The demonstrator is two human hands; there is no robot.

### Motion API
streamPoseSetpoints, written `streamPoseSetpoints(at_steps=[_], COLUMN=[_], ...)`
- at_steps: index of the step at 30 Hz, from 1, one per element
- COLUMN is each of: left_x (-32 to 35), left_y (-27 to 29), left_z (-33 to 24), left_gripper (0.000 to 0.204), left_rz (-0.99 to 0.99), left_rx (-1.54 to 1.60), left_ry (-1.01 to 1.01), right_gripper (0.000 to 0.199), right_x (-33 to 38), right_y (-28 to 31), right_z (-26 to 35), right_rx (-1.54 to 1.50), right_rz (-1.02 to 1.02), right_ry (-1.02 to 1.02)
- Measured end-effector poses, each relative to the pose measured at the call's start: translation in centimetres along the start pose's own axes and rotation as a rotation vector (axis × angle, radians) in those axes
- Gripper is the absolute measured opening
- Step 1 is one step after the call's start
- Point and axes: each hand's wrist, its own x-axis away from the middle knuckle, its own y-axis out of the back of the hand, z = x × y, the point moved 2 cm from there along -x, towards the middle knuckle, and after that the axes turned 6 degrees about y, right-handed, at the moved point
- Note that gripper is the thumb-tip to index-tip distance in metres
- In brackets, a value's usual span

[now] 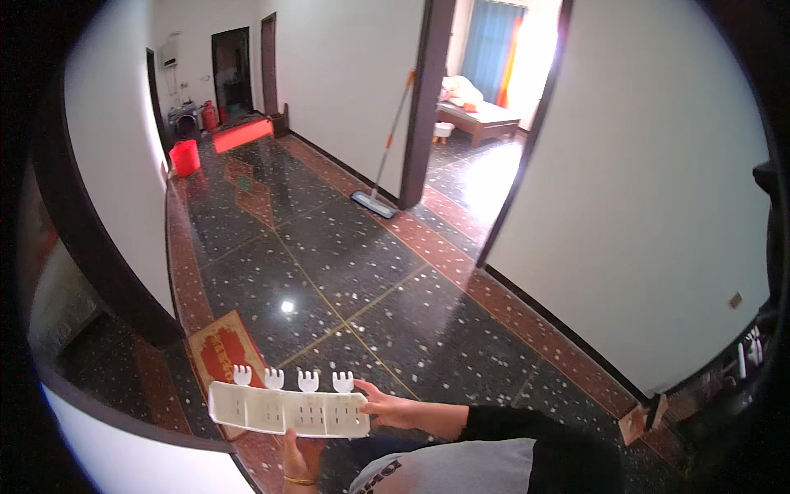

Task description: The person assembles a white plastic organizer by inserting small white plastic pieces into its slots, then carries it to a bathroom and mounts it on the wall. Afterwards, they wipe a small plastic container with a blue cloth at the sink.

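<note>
White slotted rack (288, 409) held over the dark floor (346, 263).
Right hand (387, 406) grips its 3 o'clock end; left hand (300, 457) supports beneath, its grip unclear.

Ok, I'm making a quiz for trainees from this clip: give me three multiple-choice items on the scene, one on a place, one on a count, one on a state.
1. Where does the mop stand?
A. leaning by the dark door frame
B. flat on the red mat
C. inside the red bucket

2. How many small hooks top the white rack?
A. two
B. four
C. six

3. How is the rack held?
A. lying on the floor
B. hanging on the wall
C. held above the floor by both hands

Answers:
1 A, its handle slants up along the frame.
2 B, four hooks stand in a row on its upper edge.
3 C, the right hand grips its end and the left hand supports it from below.
</note>
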Motion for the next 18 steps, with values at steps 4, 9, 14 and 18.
streamPoseSetpoints(at_steps=[4,9,14,18], left_x=[-9.3,-19.3,-31.2,-43.3], left_y=[2.7,5.4,8.2,9.4], left_z=[-7.8,-16.5,-23.3,-29.7], left_gripper=[0.066,0.073,0.067,0.061], left_rz=[-0.147,-0.220,-0.222,-0.204], left_rx=[-0.014,-0.028,-0.004,0.028], left_ry=[-0.023,-0.188,-0.213,-0.139], right_gripper=[0.090,0.094,0.095,0.088], right_x=[-12.9,-26.8,-40.5,-51.2], right_y=[2.3,2.5,4.8,8.3], right_z=[4.4,9.6,14.2,18.1], right_rx=[-0.072,0.034,0.051,0.049], right_rz=[-0.034,0.124,0.160,0.031], right_ry=[-0.130,-0.192,-0.205,-0.282])
